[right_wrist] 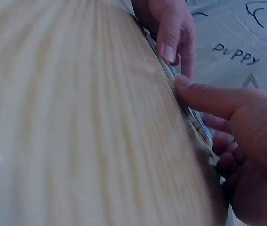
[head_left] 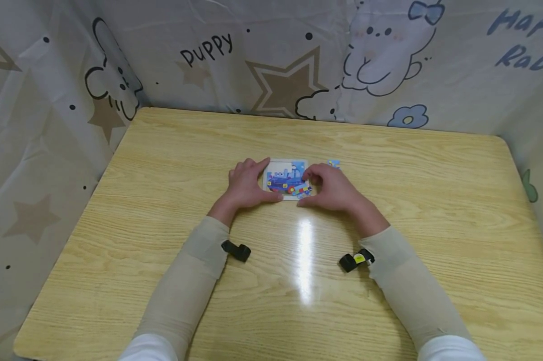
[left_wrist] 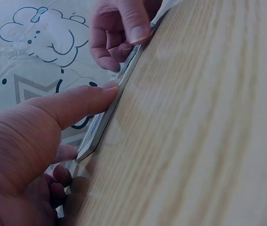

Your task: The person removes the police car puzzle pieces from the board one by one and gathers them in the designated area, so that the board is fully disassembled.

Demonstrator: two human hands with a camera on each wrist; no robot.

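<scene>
A small jigsaw puzzle [head_left: 280, 181] in a pale frame lies on the table, showing a blue vehicle with a bare white patch in its upper part. A colourful puzzle piece [head_left: 302, 190] lies tilted over the lower right corner. My left hand [head_left: 246, 185] holds the puzzle's left side, thumb along the near edge, index finger at the far left corner. At the right side, my right hand [head_left: 332, 186] grips the puzzle's corner around that piece, with its thumb at the near edge and its fingers curled. Some of its fingertips are hidden in the head view.
Another loose puzzle piece [head_left: 334, 163] lies just beyond the right hand. The wood-grain table [head_left: 388, 170] meets a printed cloth [head_left: 163, 60] at the back. Black cameras [head_left: 237, 251] are strapped to both wrists.
</scene>
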